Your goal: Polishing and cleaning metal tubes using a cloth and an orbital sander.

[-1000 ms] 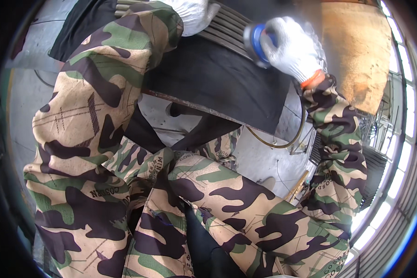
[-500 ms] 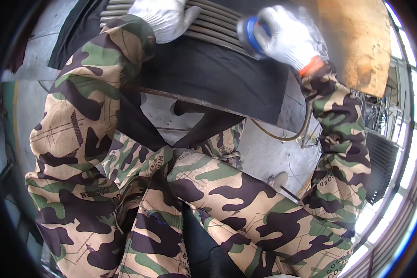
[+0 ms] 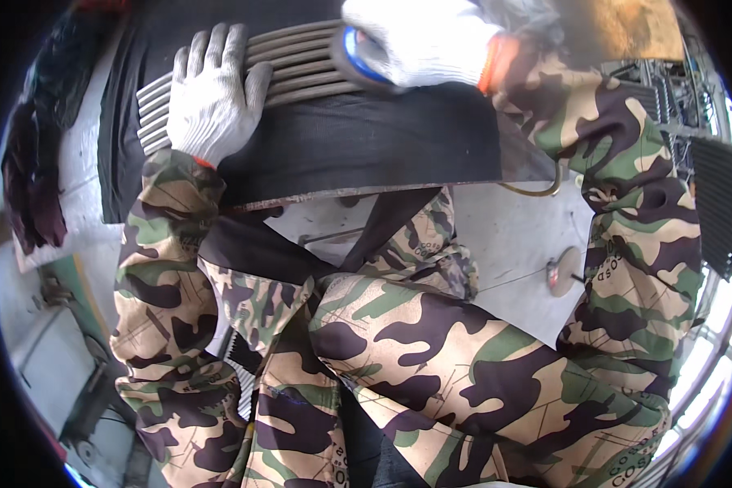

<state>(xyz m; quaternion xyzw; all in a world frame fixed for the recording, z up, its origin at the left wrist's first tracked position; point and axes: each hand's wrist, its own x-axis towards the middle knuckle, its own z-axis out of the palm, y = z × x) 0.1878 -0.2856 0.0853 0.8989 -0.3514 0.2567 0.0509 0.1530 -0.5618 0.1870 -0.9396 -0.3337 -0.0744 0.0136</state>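
Observation:
Several parallel grey metal bars (image 3: 301, 61) lie side by side on a black cloth (image 3: 366, 134). My left hand (image 3: 211, 106), in a white knitted glove, rests flat across the bars near their left ends, fingers stretched and apart. Over the bars farther right, my right hand (image 3: 419, 41), in a matching glove, is wrapped round a disc-shaped pad with a blue rim (image 3: 356, 58). The pad's underside is against or just above the bars, and motion blurs its edge. My right hand and the pad hide the bars' right ends.
The cloth covers a table whose near edge (image 3: 366, 189) runs in front of my legs. A brown board (image 3: 638, 28) lies at the far right. A hose (image 3: 537, 191) hangs by the table's right side. Dark fabric (image 3: 41, 154) lies at the left.
The view has shifted. My right hand has moved left along the bars with the pad. My left hand stays on the bars, its fingers now fully in view.

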